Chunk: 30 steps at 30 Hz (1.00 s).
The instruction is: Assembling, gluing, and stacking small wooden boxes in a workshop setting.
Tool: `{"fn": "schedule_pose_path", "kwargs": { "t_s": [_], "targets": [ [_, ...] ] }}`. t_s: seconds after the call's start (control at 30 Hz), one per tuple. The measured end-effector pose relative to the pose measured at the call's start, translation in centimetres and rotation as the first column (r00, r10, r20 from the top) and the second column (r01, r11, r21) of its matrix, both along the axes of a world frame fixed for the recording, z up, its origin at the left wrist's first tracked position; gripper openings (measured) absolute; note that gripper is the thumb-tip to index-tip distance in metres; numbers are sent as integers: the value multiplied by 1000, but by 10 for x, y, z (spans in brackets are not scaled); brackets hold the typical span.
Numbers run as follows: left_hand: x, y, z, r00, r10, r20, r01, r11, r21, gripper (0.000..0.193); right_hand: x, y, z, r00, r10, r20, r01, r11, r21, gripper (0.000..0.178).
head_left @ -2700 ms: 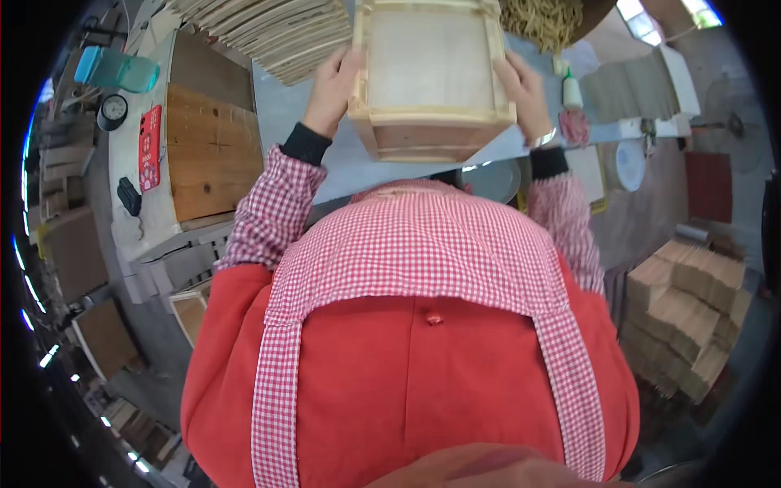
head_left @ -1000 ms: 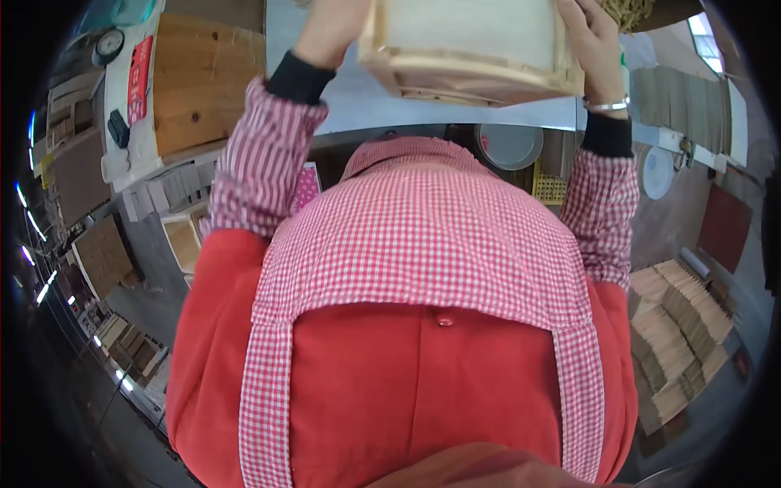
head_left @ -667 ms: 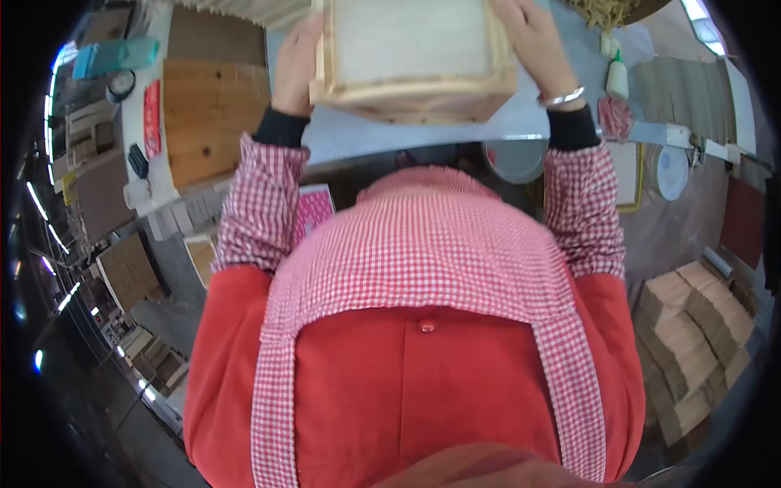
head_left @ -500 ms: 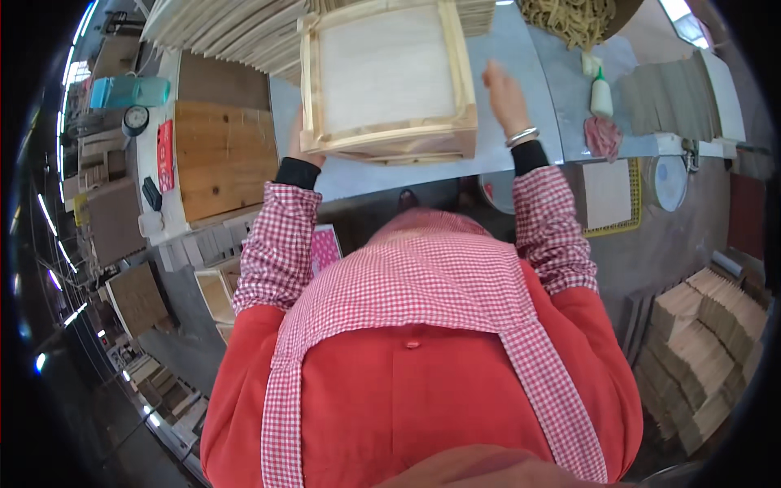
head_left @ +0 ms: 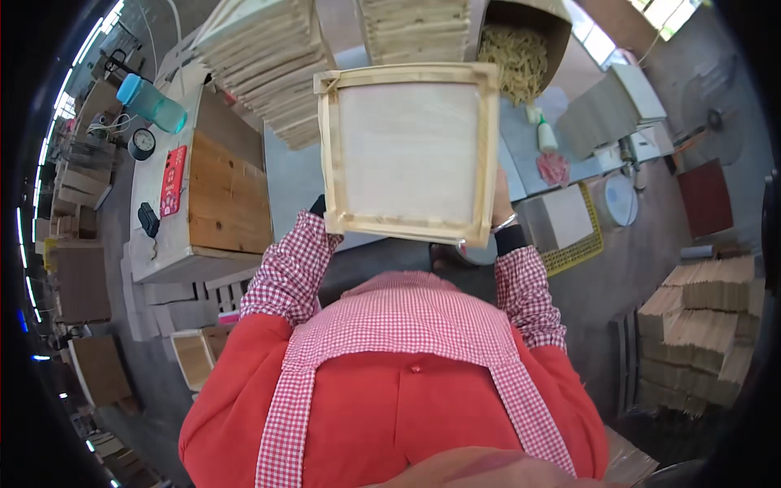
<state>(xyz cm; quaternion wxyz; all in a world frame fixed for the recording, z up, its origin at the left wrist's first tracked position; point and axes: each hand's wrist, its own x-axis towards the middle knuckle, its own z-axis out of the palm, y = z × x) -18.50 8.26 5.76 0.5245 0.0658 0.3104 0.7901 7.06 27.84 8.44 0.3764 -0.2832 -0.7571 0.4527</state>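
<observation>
A square pale wooden frame (head_left: 407, 74) with a white panel set in it faces me above the worktable (head_left: 289, 175). My right hand (head_left: 501, 198), with a metal bangle at the wrist, is closed along its right edge; the fingertips are partly hidden. My left hand is behind the lower left corner, so its fingers do not show; only the black cuff (head_left: 318, 206) and checked sleeve come into sight. Beyond the frame stand a leaning stack of wooden frames (head_left: 264, 69) and a second stack (head_left: 416, 32).
A carton of pale curled strips (head_left: 514, 63) stands at the far right. Near it are a white bottle with a green tip (head_left: 546, 136) and a pink cloth (head_left: 553, 168). Leftward is a wooden cabinet (head_left: 230, 199) bearing a blue bottle (head_left: 154, 104). Board stacks (head_left: 700, 325) stand at right.
The wooden frame has come closer to me and tipped so its white panel faces me more squarely. My right hand, formerly apart from it, is now at its right edge. The view has shifted.
</observation>
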Motion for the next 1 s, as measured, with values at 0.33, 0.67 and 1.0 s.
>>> {"fn": "schedule_pose_path", "kwargs": {
  "t_s": [0.33, 0.67, 1.0],
  "targets": [
    [3, 28, 137, 875, -262, -407, 292, 956, 14, 83, 24, -24, 91, 874, 38, -484, -297, 831, -471, 53],
    [39, -11, 145, 979, -83, -187, 91, 995, 35, 69, 35, -25, 29, 950, 94, -297, -182, 941, -285, 51],
    [40, 0, 144, 969, 27, -244, -108, 940, -322, 51, 15, 43, -3, 952, 247, -180, -301, 861, -409, 49]
  ]
}}
